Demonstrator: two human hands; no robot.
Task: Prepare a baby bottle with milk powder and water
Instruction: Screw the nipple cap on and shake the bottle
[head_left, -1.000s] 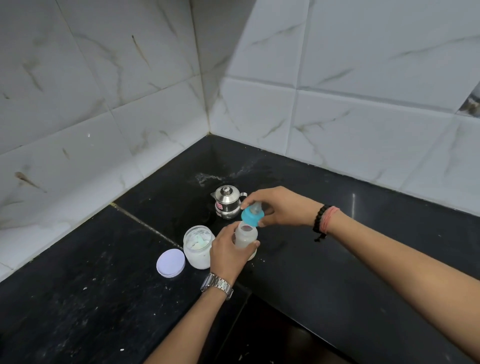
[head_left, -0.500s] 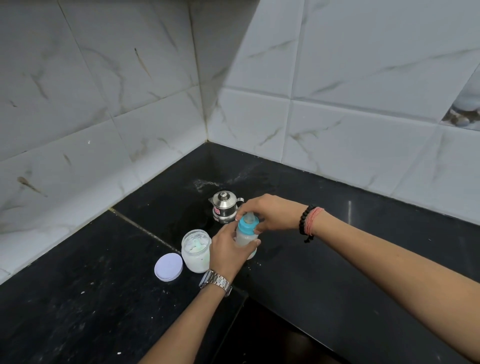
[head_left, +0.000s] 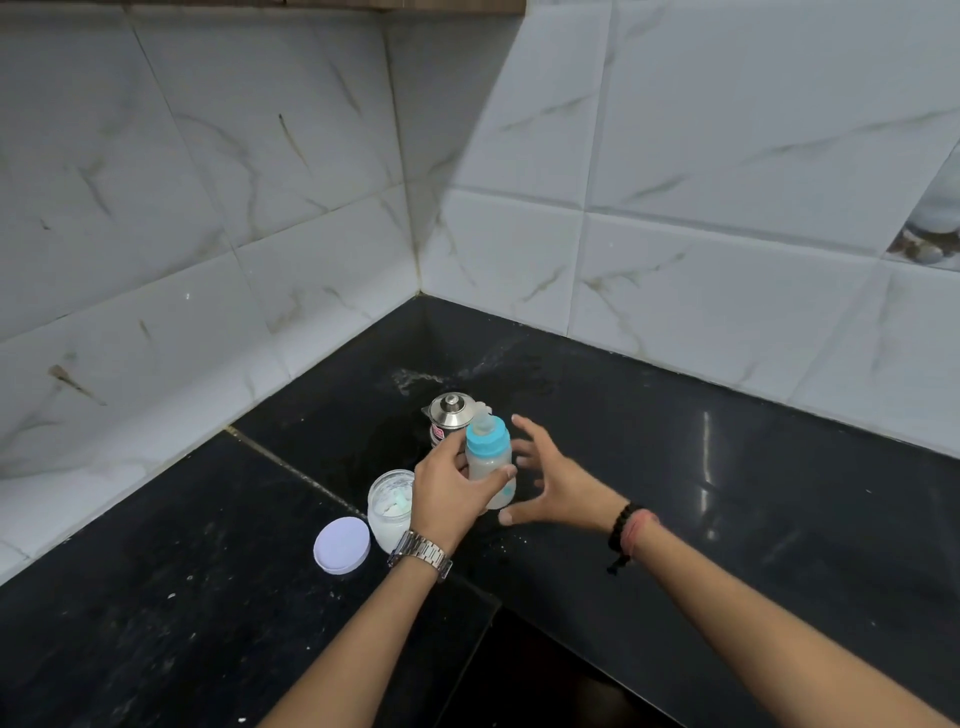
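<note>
A small baby bottle (head_left: 488, 462) with a blue collar and a clear teat on top stands upright over the black counter, filled with milky liquid. My left hand (head_left: 452, 493) is wrapped around its body from the left. My right hand (head_left: 550, 478) hovers just to the right of the bottle, fingers spread, not touching it. An open white jar of milk powder (head_left: 390, 512) sits left of my left hand, with its round white lid (head_left: 342, 545) lying flat beside it. A small steel kettle (head_left: 451, 418) stands right behind the bottle.
The black stone counter (head_left: 727, 545) runs into a corner of white marble-look tiled walls (head_left: 260, 208). White powder specks are scattered on the counter (head_left: 171, 597) at the left. A dark recess (head_left: 545, 686) opens below the counter's front edge.
The blue collar and teat went from my right hand onto the bottle. My right hand then let go and drew back to the right with fingers spread. My left hand kept holding the bottle.
</note>
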